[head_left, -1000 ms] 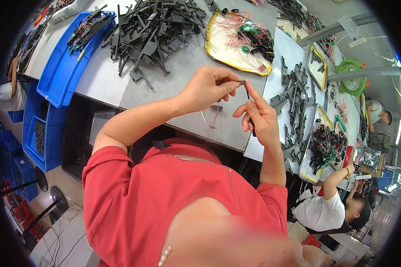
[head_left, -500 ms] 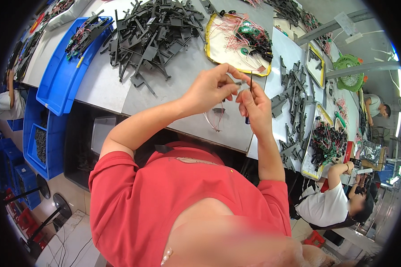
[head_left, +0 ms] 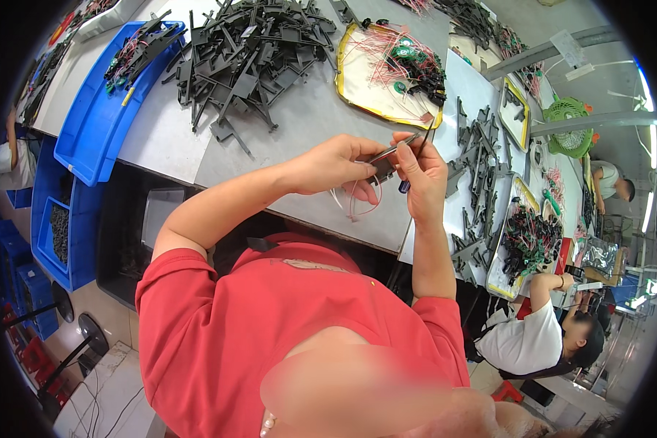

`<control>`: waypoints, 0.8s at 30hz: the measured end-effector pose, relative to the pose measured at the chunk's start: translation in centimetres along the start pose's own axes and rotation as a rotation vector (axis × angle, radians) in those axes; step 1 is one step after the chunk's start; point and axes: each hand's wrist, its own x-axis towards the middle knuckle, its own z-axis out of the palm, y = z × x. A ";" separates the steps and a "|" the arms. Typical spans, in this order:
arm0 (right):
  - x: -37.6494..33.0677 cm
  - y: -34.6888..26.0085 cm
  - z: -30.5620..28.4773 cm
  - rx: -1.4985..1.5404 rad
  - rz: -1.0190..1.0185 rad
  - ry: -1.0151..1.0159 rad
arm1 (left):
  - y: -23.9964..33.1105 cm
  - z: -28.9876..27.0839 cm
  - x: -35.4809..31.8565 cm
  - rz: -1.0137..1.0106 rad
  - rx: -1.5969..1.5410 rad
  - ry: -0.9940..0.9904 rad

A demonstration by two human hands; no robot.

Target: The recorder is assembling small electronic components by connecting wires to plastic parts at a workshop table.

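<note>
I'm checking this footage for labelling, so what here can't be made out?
- Head view: the small dark part in the left hand is mostly hidden by fingers; its shape is unclear.
- Head view: the thin metal tool in the right hand is too small to tell its tip.
- Head view: the blue plastic tray is partly cut off by the fisheye rim.
- Head view: the lower centre is blurred.

Two blue bins, two yellow-rimmed trays, one green fan
</note>
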 end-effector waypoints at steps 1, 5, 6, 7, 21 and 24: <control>-0.1 0.2 -0.1 -0.048 0.000 0.007 | -0.1 -0.1 0.1 0.000 -0.002 0.004; -0.5 1.0 -0.7 -0.179 -0.032 -0.070 | -0.8 -0.3 0.8 0.004 0.037 -0.054; -0.4 1.3 -0.4 -0.188 -0.129 -0.052 | -1.0 -0.2 1.0 0.018 0.068 -0.053; -0.5 1.5 -0.2 -0.184 -0.126 -0.051 | -1.3 -0.1 1.2 0.014 0.069 -0.053; -0.7 3.4 -0.2 -0.112 -0.142 0.123 | -3.2 1.5 2.0 0.147 0.293 0.251; -0.4 3.6 -0.8 -0.169 -0.115 0.053 | -2.9 1.5 1.4 0.130 0.214 0.233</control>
